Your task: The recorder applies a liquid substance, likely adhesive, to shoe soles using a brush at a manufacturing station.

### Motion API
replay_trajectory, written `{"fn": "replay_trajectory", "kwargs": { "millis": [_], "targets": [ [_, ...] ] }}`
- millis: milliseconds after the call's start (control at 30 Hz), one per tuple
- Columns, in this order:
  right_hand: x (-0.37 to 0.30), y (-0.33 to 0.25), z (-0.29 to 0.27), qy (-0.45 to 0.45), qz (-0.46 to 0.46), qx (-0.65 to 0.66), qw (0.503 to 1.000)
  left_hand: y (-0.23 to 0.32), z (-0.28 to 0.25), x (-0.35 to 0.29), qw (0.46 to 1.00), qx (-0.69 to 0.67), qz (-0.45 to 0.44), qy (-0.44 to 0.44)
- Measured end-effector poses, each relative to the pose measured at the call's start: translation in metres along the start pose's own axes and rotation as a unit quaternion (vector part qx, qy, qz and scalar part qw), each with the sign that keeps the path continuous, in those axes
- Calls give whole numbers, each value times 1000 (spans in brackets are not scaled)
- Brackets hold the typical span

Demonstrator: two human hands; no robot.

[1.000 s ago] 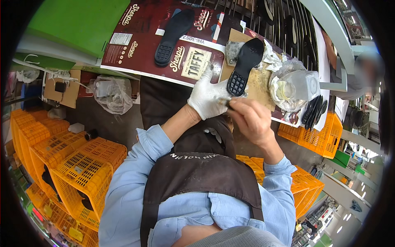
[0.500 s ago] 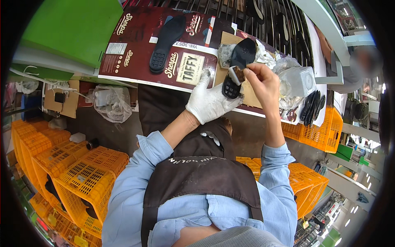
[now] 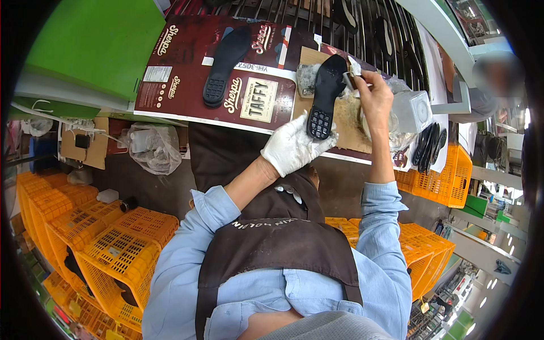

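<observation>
Head view: a flat black rubber sole (image 3: 324, 97) with a studded heel is gripped at its heel by the white-gloved left hand (image 3: 292, 148), over brown cardboard (image 3: 345, 122). A small brush (image 3: 352, 71) is pinched by the bare right hand (image 3: 374, 96).

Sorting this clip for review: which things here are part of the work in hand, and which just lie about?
In hand:
- black sole, heel held by gloved left hand
- small brush-like tool in bare right hand
- brown board under them

Lying about:
- second black sole
- flattened carton
- yellow crates
- plastic bag
</observation>
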State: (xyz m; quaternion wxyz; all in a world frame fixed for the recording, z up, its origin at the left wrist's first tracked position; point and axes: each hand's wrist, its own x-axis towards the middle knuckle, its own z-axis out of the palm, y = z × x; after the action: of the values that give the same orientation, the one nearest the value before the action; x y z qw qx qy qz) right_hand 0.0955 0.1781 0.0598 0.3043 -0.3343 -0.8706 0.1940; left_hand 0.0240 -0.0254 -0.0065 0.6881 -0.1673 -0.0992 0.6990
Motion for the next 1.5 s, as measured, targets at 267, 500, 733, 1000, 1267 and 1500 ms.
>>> {"fn": "replay_trajectory", "kwargs": {
  "millis": [267, 500, 733, 1000, 1267, 1500],
  "targets": [
    [11, 18, 6, -64, 7, 71, 995, -5, -1, 0, 998, 38, 42, 22],
    [13, 14, 15, -94, -23, 73, 993, -6, 11, -6, 990, 97, 95, 35],
    [32, 40, 12, -69, 49, 206, 975, -1, 5, -15, 989, 112, 93, 22],
    [60, 42, 16, -17, 24, 48, 998, 6, 11, -28, 981, 153, 116, -7],
    [91, 37, 26, -110, 15, 88, 990, 15, 11, -34, 982, 137, 128, 14],
    [101, 17, 38, -179, -10, 66, 982, 20, 7, -41, 990, 79, 120, -1]
  ]
}}
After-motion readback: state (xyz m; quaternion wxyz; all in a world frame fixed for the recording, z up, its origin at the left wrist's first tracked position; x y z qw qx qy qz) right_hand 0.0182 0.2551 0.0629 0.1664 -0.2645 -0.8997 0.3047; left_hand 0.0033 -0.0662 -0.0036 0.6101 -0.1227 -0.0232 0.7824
